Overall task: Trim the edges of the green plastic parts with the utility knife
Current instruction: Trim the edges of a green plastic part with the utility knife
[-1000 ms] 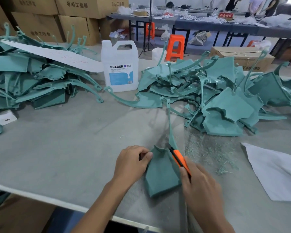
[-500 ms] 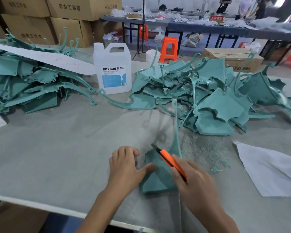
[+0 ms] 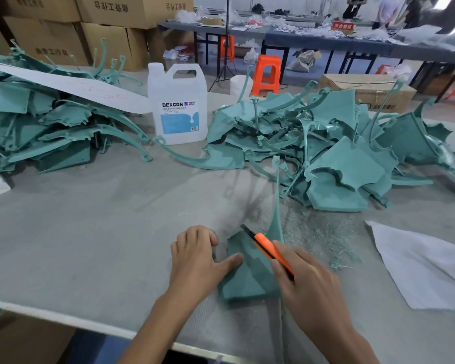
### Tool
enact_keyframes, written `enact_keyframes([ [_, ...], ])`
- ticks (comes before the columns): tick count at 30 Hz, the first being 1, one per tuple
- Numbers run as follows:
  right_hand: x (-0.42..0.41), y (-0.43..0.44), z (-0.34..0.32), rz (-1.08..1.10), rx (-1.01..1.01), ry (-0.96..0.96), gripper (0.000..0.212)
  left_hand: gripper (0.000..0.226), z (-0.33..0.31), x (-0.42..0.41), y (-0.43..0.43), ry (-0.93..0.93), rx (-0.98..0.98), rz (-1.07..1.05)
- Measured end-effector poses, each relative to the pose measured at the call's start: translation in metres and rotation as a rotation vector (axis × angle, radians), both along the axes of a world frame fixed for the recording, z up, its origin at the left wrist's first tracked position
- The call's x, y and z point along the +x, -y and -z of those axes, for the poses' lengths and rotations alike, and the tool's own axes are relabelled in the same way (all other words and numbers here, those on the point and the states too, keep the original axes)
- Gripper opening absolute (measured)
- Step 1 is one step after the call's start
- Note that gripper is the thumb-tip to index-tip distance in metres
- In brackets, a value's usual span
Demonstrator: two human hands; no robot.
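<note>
One green plastic part (image 3: pixel 250 274) lies flat on the grey table (image 3: pixel 90 232) near the front edge, its thin arm pointing away from me. My left hand (image 3: pixel 197 258) rests on its left edge, thumb pressed on the surface, fingers curled at the part's rim. My right hand (image 3: pixel 307 282) grips an orange utility knife (image 3: pixel 269 248), whose dark tip sits at the part's upper left corner. Green shavings (image 3: pixel 318 232) are scattered just right of the part.
A heap of green parts (image 3: pixel 339 153) fills the right middle of the table and another heap (image 3: pixel 42 127) the left. A white DEXCON jug (image 3: pixel 177 106) stands between them. A white sheet (image 3: pixel 426 264) lies at the right. Cardboard boxes (image 3: pixel 103 27) stand behind.
The knife has swung from the part's right edge across to its upper left corner. My left hand's thumb slid out flat onto the part.
</note>
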State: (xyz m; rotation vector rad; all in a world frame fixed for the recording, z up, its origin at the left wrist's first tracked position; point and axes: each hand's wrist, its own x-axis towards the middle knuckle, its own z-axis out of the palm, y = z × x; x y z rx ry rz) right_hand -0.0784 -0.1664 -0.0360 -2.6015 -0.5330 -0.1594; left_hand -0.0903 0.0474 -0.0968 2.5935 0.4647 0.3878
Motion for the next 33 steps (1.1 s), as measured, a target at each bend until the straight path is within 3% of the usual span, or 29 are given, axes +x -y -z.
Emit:
enact_keyframes([
  [11,-0.003,-0.009,0.008,0.002,0.011,-0.026,0.031,0.058,0.0,0.001,0.0,-0.01,-0.03,-0.002],
  [33,0.0,-0.01,0.012,0.076,0.015,0.022,0.042,0.056,0.0,0.002,0.0,-0.049,-0.012,-0.003],
])
